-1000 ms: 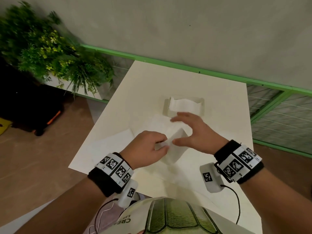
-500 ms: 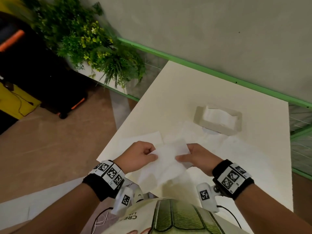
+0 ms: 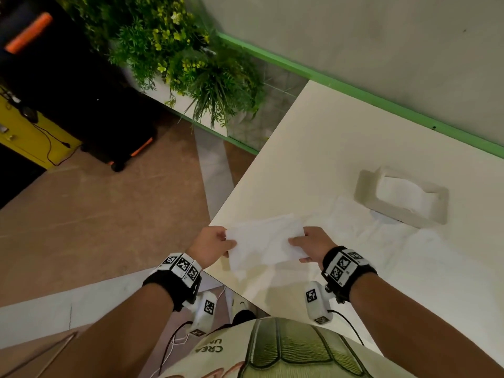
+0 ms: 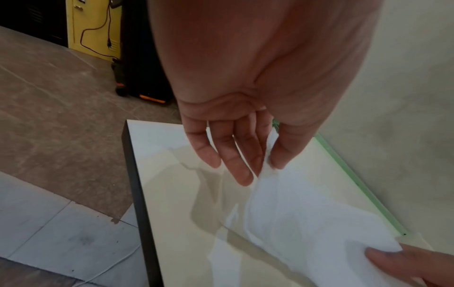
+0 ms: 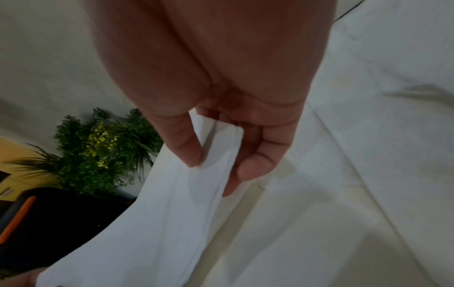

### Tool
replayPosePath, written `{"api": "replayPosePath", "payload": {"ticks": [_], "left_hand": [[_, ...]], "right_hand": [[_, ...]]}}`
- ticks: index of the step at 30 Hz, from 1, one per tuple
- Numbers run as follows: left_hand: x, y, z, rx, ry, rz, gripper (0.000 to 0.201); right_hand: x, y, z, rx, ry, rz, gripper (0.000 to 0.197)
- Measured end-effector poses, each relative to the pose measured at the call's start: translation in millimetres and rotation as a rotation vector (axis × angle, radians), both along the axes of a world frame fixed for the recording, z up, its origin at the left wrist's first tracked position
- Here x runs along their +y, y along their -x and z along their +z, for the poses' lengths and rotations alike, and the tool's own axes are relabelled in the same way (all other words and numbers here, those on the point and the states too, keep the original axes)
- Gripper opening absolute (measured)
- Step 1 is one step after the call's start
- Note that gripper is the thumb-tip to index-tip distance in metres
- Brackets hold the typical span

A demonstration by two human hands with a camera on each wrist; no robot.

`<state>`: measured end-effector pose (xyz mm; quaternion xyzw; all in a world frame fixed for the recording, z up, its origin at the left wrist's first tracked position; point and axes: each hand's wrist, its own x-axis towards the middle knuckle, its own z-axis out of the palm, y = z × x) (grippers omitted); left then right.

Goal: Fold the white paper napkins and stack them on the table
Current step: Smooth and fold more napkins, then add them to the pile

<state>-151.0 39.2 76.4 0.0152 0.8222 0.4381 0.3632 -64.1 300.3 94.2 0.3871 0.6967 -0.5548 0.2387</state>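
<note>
A folded white napkin (image 3: 263, 245) hangs stretched between both hands just above the near left corner of the white table (image 3: 341, 148). My left hand (image 3: 214, 245) pinches its left edge between thumb and forefinger; the wrist view shows the napkin (image 4: 304, 219) caught there while the other fingers (image 4: 228, 155) hang straight. My right hand (image 3: 311, 245) pinches the right edge, with the napkin (image 5: 159, 213) held between thumb and fingers. Another flat napkin (image 3: 275, 219) lies on the table just beyond. A white napkin holder (image 3: 401, 197) with napkins stands farther right.
An unfolded napkin sheet (image 3: 362, 227) is spread on the table in front of the holder. A planter with green plants (image 3: 185, 58) stands left of the table. A black case (image 3: 81, 99) and a yellow cabinet (image 3: 24, 135) are on the floor. The table's left edge (image 4: 137, 194) is close.
Both hands have carried the napkin left and toward me, to the table's near left corner. It is now spread flat between the two pinches. The head view has swung left.
</note>
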Motion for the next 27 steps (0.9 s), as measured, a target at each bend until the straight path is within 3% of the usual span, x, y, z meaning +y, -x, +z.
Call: {"api": "replayPosePath", "payload": {"ticks": [3, 8, 14, 20, 24, 27], "left_hand": [[-1.3, 10.6, -7.7, 0.027, 0.037, 0.011, 0.013], [3.1, 17.3, -14.1, 0.054, 0.13, -0.011, 0.023], [-8.4, 24.1, -19.3, 0.094, 0.325, -0.14, 0.038], [-27.4, 31.7, -13.6, 0.325, 0.605, -0.317, 0.045], [-8.8, 20.7, -1.0, 0.397, 0.583, -0.295, 0.033], [23.9, 2.9, 4.0, 0.485, 0.522, -0.356, 0.024]], "right_hand": [[-3.3, 14.0, -8.0, -0.039, -0.075, 0.026, 0.002], [-1.9, 20.8, -15.8, -0.06, -0.176, 0.062, 0.004], [15.0, 1.8, -7.6, 0.069, -0.292, 0.059, 0.01], [73.3, -81.4, 11.6, 0.125, -0.553, 0.251, 0.004], [121.6, -165.5, 9.8, -0.058, -0.73, 0.5, 0.014], [139.7, -223.5, 10.9, -0.134, -0.847, 0.652, 0.037]]}}
